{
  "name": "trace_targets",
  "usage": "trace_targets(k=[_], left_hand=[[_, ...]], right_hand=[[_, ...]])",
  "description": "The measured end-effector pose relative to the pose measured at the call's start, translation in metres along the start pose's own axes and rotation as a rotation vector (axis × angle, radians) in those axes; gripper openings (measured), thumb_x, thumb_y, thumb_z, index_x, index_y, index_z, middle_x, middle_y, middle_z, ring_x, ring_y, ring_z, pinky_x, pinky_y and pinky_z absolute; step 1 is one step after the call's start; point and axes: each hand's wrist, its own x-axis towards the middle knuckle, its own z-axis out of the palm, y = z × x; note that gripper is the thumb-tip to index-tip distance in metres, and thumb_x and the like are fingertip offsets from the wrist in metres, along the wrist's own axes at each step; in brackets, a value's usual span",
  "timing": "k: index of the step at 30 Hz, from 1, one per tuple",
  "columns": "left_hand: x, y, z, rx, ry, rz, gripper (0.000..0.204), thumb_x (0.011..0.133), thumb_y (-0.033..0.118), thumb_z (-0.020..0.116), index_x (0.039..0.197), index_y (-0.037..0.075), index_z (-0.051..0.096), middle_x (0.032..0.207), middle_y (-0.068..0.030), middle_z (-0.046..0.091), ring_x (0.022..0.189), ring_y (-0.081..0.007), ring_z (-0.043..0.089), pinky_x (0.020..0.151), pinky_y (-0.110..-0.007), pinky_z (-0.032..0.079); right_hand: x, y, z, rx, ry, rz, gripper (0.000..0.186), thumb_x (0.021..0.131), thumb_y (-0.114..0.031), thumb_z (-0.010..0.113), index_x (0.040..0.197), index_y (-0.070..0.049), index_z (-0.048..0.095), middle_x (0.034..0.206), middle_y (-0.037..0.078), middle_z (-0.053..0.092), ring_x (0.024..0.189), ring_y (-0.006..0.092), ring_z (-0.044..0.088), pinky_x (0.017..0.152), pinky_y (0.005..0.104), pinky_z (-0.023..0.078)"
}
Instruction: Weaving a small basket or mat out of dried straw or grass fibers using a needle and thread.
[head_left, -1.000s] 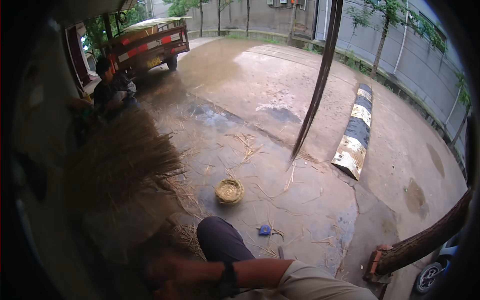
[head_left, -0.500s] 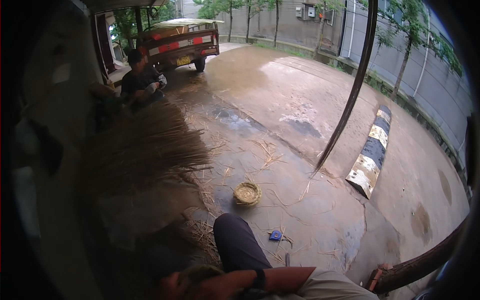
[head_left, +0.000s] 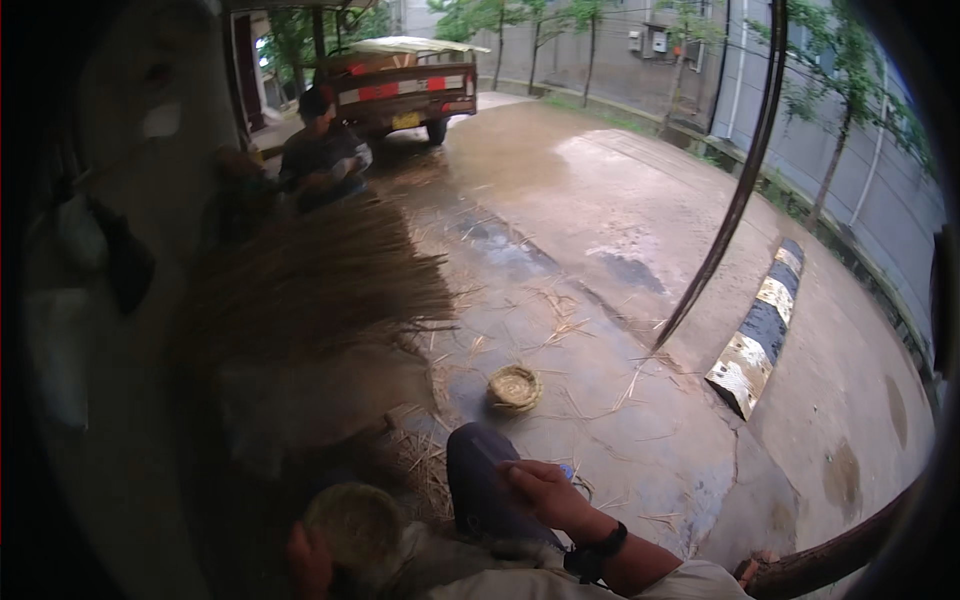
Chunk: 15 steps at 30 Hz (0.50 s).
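Observation:
A small round woven straw basket (head_left: 352, 528) sits low in my lap, in shadow. My left hand (head_left: 308, 562) grips its left side, the fingers at the rim. Over my right knee (head_left: 475, 470) is my right hand (head_left: 545, 494), away from the basket, with a dark band at its wrist. Its fingers are pinched together; whatever may be between them is too faint to make out. Just behind this hand a blue tape measure (head_left: 567, 470) shows in part on the ground. A second small straw basket (head_left: 514, 388) stands on the ground beyond my knee.
A big bundle of straw (head_left: 330, 270) lies at the left. Behind it sits another person (head_left: 320, 155). Loose straw litters the wet concrete. A slanting dark pole (head_left: 725, 200), a striped speed bump (head_left: 760, 325) and a parked cargo tricycle (head_left: 405, 90) stand farther off.
My right hand has risen from my lap, moving right and away from the basket, which now shows more fully in my left hand. The whole view has shifted slightly.

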Motion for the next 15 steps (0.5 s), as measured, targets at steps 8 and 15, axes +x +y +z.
trace_targets(k=[8, 15], left_hand=[[-0.004, 0.108, -0.009, -0.209, -0.207, 0.08, 0.034, 0.103, 0.03, 0.061, 0.123, 0.003, 0.065, 0.102, -0.0254, 0.073, 0.099, -0.0475, 0.071, 0.08, -0.049, 0.058], [-0.016, 0.123, -0.018, -0.302, -0.09, 0.246, 0.027, 0.1, 0.015, 0.064, 0.122, 0.0, 0.068, 0.095, -0.023, 0.074, 0.09, -0.0389, 0.075, 0.075, -0.043, 0.059]], right_hand=[[0.001, -0.02, 0.06, -0.523, -0.364, -0.367, 0.026, 0.098, -0.011, 0.066, 0.123, -0.001, 0.067, 0.08, 0.014, 0.069, 0.063, 0.0273, 0.07, 0.06, 0.0381, 0.056], [0.015, -0.006, 0.112, -0.795, -0.419, -0.602, 0.03, 0.09, -0.016, 0.069, 0.117, -0.006, 0.062, 0.072, 0.013, 0.065, 0.061, 0.036, 0.068, 0.052, 0.0457, 0.053]])
